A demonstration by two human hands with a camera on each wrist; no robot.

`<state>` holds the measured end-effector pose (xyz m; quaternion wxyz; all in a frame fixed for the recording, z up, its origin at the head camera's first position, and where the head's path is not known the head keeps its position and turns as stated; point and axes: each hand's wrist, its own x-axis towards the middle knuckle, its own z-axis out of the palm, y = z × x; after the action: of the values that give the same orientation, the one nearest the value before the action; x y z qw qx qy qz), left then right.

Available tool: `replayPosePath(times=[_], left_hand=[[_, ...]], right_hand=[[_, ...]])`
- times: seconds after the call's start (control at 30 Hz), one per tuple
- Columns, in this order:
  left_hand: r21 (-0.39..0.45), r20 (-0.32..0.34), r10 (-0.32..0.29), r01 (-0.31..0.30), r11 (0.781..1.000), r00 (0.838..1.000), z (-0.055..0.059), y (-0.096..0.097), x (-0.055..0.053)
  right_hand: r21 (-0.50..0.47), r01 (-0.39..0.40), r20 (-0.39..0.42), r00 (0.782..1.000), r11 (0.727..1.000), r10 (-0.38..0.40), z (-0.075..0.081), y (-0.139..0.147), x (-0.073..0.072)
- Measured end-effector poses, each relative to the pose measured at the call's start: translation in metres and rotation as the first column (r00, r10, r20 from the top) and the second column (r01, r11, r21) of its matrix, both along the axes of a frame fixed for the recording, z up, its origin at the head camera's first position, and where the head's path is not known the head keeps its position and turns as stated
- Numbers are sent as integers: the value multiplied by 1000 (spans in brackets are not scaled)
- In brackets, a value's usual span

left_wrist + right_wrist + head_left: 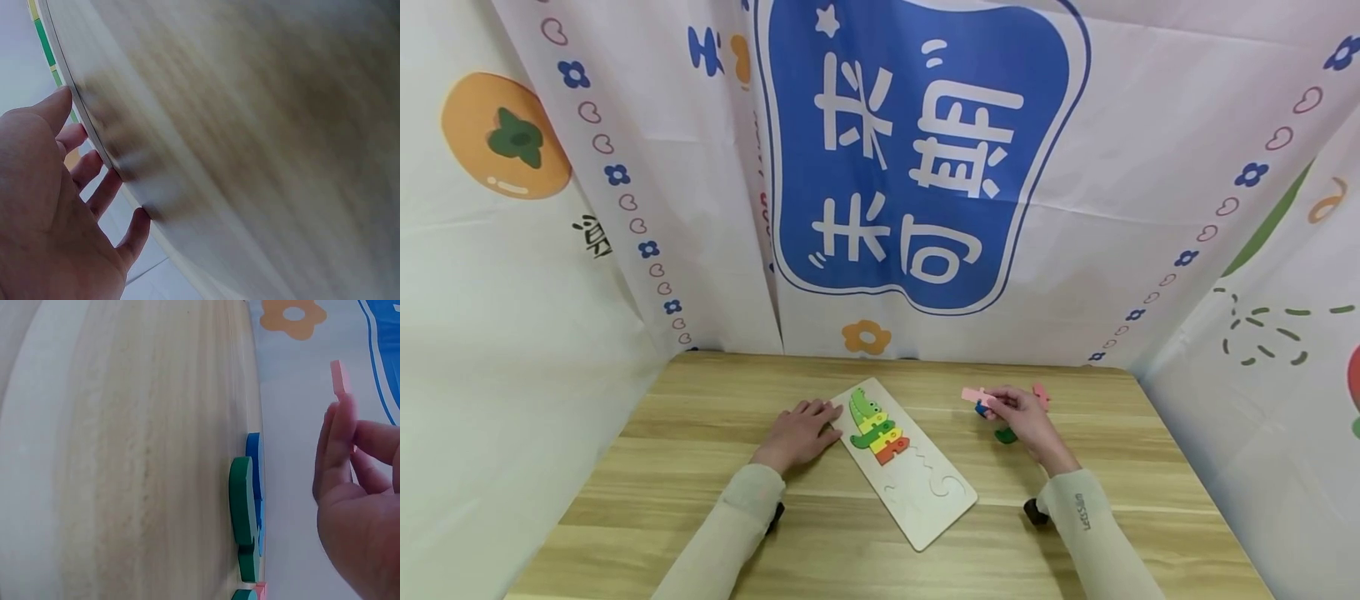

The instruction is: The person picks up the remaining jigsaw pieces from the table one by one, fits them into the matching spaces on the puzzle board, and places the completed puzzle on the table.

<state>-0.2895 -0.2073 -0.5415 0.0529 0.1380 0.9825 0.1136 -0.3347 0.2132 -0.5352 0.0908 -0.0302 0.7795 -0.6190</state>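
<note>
While left hand (pixel 799 435) lies relaxed against puzzle board (pixel 923 510), right hand (pixel 1028 423) pinches pink piece (pixel 974 395); weak grip might drop it.

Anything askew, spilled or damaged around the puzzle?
No spill or damage shows. The board lies slanted across the table, out of line with its edges; oddly, the blue sign beyond is turned on its side.

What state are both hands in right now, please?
Left hand: open, at the edge of the puzzle board.
Right hand: holding a pink puzzle piece.
</note>
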Motion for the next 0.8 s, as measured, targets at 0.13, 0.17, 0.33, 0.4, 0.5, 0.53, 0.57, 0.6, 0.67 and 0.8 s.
replayPosePath(times=[0.13,0.17,0.33,0.4,0.5,0.53,0.57,0.6,0.67,0.8], left_hand=[[-2,-3,-1,1,1000,1000,-2,-1,-1],[0,-6,-1,1,1000,1000,-2,0,-1],[7,-8,2,-2,1000,1000,-3,0,-1],[7,-6,1,-1,1000,1000,-4,0,-1],[10,-1,-1,1,1000,1000,-5,0,-1],[12,-1,-1,1,1000,1000,-5,0,-1],[15,0,0,0,1000,1000,-5,1,-1],[19,0,2,-2,1000,1000,-5,1,-1],[19,1,6,-6,1000,1000,-4,0,-1],[17,0,10,-10,1000,1000,-1,-1,0]], right_hand=[[-5,-4,-7,1000,1000,4,2,-3,1],[-12,-6,-7,1000,1000,6,2,-3,1],[-80,5,4,1000,997,-5,3,-4,2],[-83,4,-8,1000,997,-4,3,-4,2],[-78,-5,-47,999,997,1,4,-5,2],[-71,-10,-61,998,997,5,4,-5,3],[-65,-15,-73,997,998,10,4,-5,3],[-58,-19,-85,996,998,14,4,-5,3],[-42,-16,-105,994,999,11,4,-6,4],[-48,-19,-138,990,999,12,4,-8,4]])
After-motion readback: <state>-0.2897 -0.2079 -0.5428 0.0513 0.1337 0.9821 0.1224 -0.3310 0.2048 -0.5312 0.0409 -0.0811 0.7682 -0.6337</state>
